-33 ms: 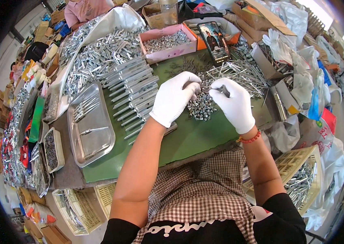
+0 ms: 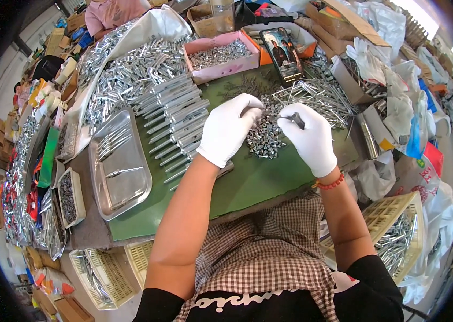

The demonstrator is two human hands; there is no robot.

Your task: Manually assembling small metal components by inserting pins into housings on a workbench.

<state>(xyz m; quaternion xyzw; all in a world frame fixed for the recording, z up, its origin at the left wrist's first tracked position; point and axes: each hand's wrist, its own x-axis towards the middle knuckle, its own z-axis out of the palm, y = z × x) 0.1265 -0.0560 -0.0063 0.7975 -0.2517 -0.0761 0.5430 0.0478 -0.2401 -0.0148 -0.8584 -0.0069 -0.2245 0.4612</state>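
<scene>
My left hand [image 2: 232,129], in a white glove, is above the green work surface [image 2: 269,185] with its fingers pinched. Whatever it may hold is hidden from view. Opposite it, my white-gloved right hand [image 2: 310,140] is closed, and a small dark grey patch shows between thumb and fingers; I cannot make out what it is. Between and below both hands lies a heap of small shiny metal nuts or caps [image 2: 265,145]. Long thin metal rods [image 2: 320,99] are piled just beyond my right hand. To the left of my left hand, thick silver metal tubes with thinner ends [image 2: 175,121] lie in rows.
A metal tray [image 2: 130,180] with a few slim metal pieces lies at left. Behind are a large pile of silver sleeves [image 2: 140,72], a pink box [image 2: 188,53] of small parts and a propped phone [image 2: 281,53]. Plastic crates [image 2: 384,214] stand below the table's edge.
My right hand has shifted very slightly to the right, a little farther from my left hand. Everything else looks the same.
</scene>
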